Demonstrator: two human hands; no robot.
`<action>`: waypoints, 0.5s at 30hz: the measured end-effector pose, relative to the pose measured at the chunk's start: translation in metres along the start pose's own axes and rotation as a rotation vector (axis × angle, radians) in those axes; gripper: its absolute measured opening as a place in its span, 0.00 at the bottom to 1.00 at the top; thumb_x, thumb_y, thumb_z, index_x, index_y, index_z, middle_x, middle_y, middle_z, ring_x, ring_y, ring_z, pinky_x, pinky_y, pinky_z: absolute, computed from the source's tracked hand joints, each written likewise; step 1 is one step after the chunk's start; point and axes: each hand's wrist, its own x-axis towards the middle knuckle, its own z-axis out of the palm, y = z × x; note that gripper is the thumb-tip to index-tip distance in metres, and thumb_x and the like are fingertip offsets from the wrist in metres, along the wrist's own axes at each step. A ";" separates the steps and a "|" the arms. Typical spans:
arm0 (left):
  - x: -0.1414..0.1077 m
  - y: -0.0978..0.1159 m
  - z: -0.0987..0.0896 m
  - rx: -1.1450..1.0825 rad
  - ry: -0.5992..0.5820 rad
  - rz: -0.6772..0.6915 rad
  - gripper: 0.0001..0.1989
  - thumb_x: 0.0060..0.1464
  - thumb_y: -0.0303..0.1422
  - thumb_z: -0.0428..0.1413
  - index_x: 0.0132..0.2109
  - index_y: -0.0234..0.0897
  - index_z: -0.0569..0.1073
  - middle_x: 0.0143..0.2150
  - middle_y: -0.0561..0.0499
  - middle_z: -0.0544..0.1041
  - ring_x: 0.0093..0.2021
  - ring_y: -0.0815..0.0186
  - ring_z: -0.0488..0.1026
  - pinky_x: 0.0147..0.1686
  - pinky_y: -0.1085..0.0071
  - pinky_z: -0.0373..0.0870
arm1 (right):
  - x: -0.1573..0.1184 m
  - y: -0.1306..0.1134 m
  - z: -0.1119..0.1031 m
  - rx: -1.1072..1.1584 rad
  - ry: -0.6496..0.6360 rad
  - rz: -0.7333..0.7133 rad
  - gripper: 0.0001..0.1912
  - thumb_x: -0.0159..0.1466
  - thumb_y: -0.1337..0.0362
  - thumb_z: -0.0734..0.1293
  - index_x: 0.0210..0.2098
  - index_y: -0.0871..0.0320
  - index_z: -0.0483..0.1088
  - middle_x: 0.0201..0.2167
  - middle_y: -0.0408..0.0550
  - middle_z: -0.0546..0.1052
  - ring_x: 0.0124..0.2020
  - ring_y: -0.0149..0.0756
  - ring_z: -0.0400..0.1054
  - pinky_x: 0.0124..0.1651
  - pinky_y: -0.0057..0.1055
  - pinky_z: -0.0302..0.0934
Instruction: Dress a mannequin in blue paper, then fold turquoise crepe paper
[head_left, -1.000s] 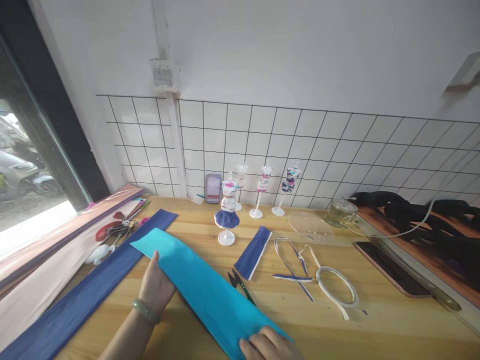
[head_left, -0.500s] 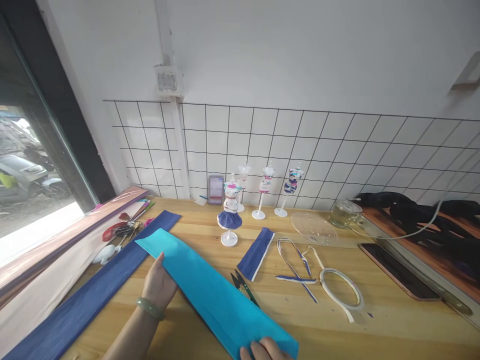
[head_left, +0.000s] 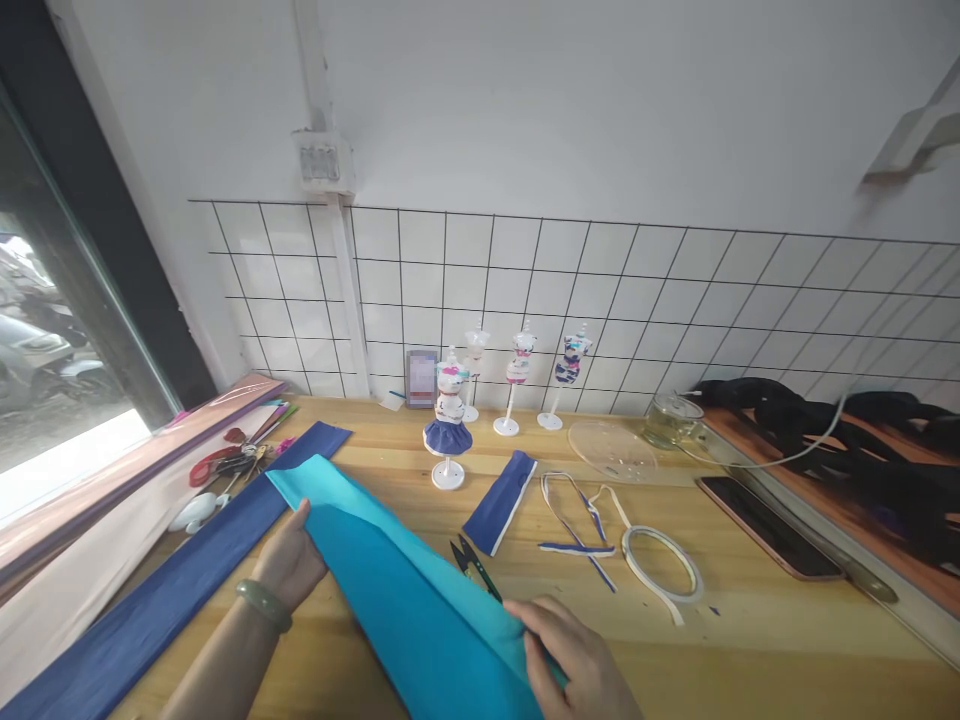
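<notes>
Turquoise cloth [head_left: 420,620] above a pale wood-grained table [head_left: 750,640]

The table stands against a white wall [head_left: 562,110], where a black wire grid [head_left: 493,216] runs along the lower part. At the left, a dark-framed glass window [head_left: 67,350] looks out on vehicles.

The person's left hand [head_left: 291,565], below a pale green bangle [head_left: 264,605], pinches the cloth's far edge, thumb on top. The right hand [head_left: 574,645] grasps the edge nearer the body. Between them the single turquoise piece slants across the front of the table, creased lengthwise, its far tip overlapping one long navy strip [head_left: 172,565] in the view.

Four small mannequins [head_left: 448,405] on white round-based stands are counted; the foremost wears a gathered navy skirt. There are two phones, one upright with a lit screen [head_left: 421,380], one lying flat and dark [head_left: 771,530]. One short navy piece with white edging [head_left: 501,503], one pair of black-bladed snips [head_left: 480,566], one cream tape roll [head_left: 691,585], one clear disc [head_left: 611,450] and one glass cup [head_left: 670,422] complete the count.
</notes>
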 end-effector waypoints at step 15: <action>-0.040 0.025 -0.049 0.309 0.017 0.018 0.16 0.43 0.19 0.60 0.42 0.30 0.71 0.37 0.37 0.78 0.39 0.48 0.76 0.36 0.54 0.77 | -0.002 0.003 0.009 0.370 -0.216 0.443 0.17 0.59 0.68 0.57 0.44 0.56 0.70 0.41 0.49 0.76 0.43 0.37 0.71 0.46 0.32 0.66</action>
